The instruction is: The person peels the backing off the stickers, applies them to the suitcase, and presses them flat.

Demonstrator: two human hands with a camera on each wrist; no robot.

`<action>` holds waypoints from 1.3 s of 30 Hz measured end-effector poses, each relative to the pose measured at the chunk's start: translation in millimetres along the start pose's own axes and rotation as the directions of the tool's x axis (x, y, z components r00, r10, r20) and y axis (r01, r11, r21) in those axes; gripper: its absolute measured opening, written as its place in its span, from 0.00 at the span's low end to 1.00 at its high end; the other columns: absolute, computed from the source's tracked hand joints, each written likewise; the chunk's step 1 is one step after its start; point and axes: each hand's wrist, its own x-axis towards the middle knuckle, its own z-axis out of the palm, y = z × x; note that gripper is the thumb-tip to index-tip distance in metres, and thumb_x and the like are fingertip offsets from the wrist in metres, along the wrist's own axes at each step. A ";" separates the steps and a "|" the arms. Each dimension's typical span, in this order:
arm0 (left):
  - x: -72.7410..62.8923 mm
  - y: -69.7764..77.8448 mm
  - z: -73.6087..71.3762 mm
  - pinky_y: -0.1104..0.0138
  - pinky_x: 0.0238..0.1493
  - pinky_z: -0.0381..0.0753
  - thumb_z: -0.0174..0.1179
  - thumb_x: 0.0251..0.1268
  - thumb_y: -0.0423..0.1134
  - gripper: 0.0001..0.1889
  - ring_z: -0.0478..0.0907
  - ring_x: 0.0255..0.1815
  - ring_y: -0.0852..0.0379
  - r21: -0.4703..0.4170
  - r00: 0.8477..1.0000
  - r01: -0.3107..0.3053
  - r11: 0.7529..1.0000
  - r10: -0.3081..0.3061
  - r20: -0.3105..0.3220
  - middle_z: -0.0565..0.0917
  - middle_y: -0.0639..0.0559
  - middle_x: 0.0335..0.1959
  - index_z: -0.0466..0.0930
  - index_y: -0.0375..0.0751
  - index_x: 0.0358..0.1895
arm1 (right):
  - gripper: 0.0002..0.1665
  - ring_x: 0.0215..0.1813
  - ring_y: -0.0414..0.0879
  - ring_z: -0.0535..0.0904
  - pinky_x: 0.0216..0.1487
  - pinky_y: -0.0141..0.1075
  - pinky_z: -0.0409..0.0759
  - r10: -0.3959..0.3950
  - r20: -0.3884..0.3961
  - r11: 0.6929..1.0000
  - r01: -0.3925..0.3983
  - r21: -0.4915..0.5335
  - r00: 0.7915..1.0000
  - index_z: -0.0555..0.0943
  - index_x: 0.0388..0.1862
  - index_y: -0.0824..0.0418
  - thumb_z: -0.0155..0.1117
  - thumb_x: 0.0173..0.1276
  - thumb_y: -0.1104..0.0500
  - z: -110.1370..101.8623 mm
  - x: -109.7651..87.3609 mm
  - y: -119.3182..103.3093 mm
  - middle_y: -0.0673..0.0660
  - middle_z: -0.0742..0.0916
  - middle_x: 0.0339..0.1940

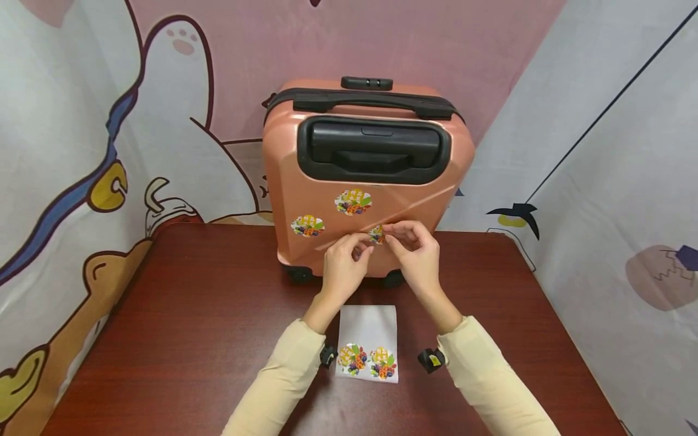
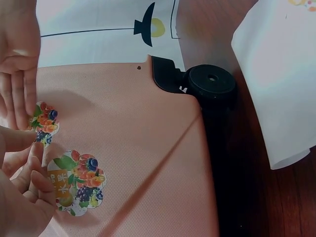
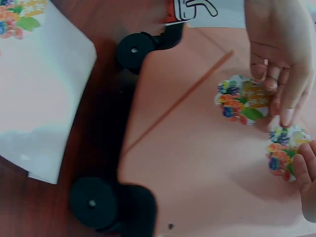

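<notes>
One fruit sticker (image 1: pixel 376 235), pinched at its left edge by my left hand (image 1: pixel 345 266), at its right by my right hand (image 1: pixel 418 257); equally near both. Position: at the suitcase's (image 1: pixel 400 203) lower front, below and right of the upper sticker (image 1: pixel 353 202). Contact with the suitcase: cannot tell.

The left hand (image 1: pixel 345 269) and right hand (image 1: pixel 420 257) were bare. Creased, pale yellow sleeves (image 1: pixel 493 378) ended near small black wrist devices (image 1: pixel 426 361), the right one apparently bearing a yellow-green mark (image 1: pixel 434 360), too small to read.
</notes>
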 end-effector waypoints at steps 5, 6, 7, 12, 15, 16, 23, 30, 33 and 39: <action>-0.1 0.7 -1.2 0.70 0.25 0.71 0.64 0.54 0.34 0.08 0.75 0.23 0.58 -0.002 1.000 0.006 1.000 -0.006 0.015 0.81 0.51 0.26 0.82 0.38 0.38 | 0.10 0.40 0.61 0.80 0.38 0.27 0.77 0.057 0.034 0.996 -0.055 -0.067 0.998 0.75 0.36 0.77 0.62 0.54 0.77 1.9 -10.1 -4.8 0.71 0.83 0.36; -0.2 0.7 -1.4 0.70 0.25 0.71 0.64 0.54 0.34 0.08 0.75 0.23 0.58 0.000 1.000 0.006 1.000 -0.006 0.017 0.81 0.51 0.26 0.82 0.38 0.38 | 0.10 0.40 0.63 0.79 0.38 0.26 0.76 0.071 0.040 0.994 -0.067 -0.082 0.997 0.75 0.36 0.78 0.62 0.54 0.78 2.3 -12.0 -6.0 0.72 0.83 0.36; -0.2 0.8 -1.6 0.70 0.26 0.71 0.64 0.54 0.34 0.08 0.75 0.23 0.58 0.001 1.000 0.005 1.000 -0.005 0.020 0.81 0.51 0.27 0.82 0.38 0.38 | 0.10 0.40 0.63 0.79 0.38 0.26 0.76 0.082 0.045 0.992 -0.077 -0.097 0.996 0.75 0.36 0.78 0.62 0.54 0.77 2.8 -13.6 -7.3 0.72 0.83 0.36; 0.3 1.4 -1.9 0.70 0.26 0.71 0.64 0.55 0.34 0.08 0.75 0.24 0.57 0.007 1.000 0.014 1.000 -0.014 0.027 0.81 0.51 0.28 0.82 0.38 0.38 | 0.09 0.40 0.64 0.79 0.37 0.26 0.76 0.083 0.050 0.991 -0.077 -0.111 0.995 0.75 0.35 0.79 0.62 0.54 0.78 1.2 -12.3 -10.3 0.72 0.83 0.35; 0.8 1.8 -1.3 0.70 0.26 0.71 0.64 0.55 0.34 0.08 0.75 0.24 0.57 0.008 0.999 0.023 1.000 -0.023 0.029 0.81 0.51 0.28 0.82 0.38 0.38 | 0.09 0.38 0.56 0.81 0.36 0.26 0.77 0.047 0.027 0.995 -0.044 -0.085 0.999 0.75 0.35 0.79 0.61 0.53 0.79 -2.4 -5.8 -11.0 0.72 0.83 0.34; 1.0 2.0 -1.1 0.70 0.26 0.71 0.64 0.54 0.34 0.08 0.75 0.24 0.58 0.008 0.999 0.025 1.000 -0.026 0.029 0.81 0.51 0.28 0.82 0.38 0.38 | 0.09 0.37 0.53 0.81 0.36 0.26 0.77 0.036 0.018 0.997 -0.035 -0.071 0.999 0.75 0.35 0.78 0.61 0.53 0.79 -4.1 -3.3 -10.1 0.72 0.83 0.34; 1.2 2.1 -0.9 0.70 0.26 0.71 0.64 0.54 0.33 0.07 0.74 0.23 0.59 0.008 0.999 0.025 1.000 -0.025 0.021 0.81 0.51 0.28 0.82 0.38 0.38 | 0.09 0.35 0.46 0.81 0.37 0.29 0.77 0.013 -0.013 1.000 -0.013 -0.025 1.000 0.76 0.34 0.74 0.63 0.54 0.77 -12.8 3.8 -1.1 0.69 0.84 0.33; 0.7 1.8 -0.5 0.70 0.26 0.71 0.64 0.54 0.33 0.08 0.74 0.23 0.59 0.005 1.000 0.019 1.000 -0.019 0.018 0.81 0.51 0.28 0.82 0.38 0.38 | 0.08 0.32 0.38 0.80 0.29 0.24 0.72 0.082 -0.011 0.985 -0.082 -0.154 0.997 0.76 0.33 0.77 0.62 0.52 0.78 -11.8 -7.6 -11.6 0.71 0.83 0.33; 1.0 1.1 -0.1 0.70 0.26 0.71 0.64 0.54 0.33 0.08 0.74 0.23 0.59 0.005 1.000 0.017 1.000 -0.017 0.018 0.81 0.51 0.28 0.82 0.38 0.38 | 0.08 0.32 0.38 0.80 0.29 0.24 0.73 0.092 -0.019 0.982 -0.094 -0.161 0.996 0.76 0.33 0.78 0.62 0.52 0.78 -13.1 -6.1 -13.2 0.71 0.83 0.32; 1.1 -0.1 0.1 0.71 0.25 0.70 0.64 0.54 0.33 0.07 0.73 0.22 0.60 0.009 1.000 0.013 1.000 -0.013 0.013 0.82 0.52 0.29 0.82 0.39 0.38 | 0.07 0.32 0.45 0.81 0.34 0.26 0.76 0.028 -0.035 0.994 -0.032 -0.107 0.999 0.74 0.32 0.79 0.60 0.53 0.79 -14.1 3.2 -21.1 0.73 0.82 0.31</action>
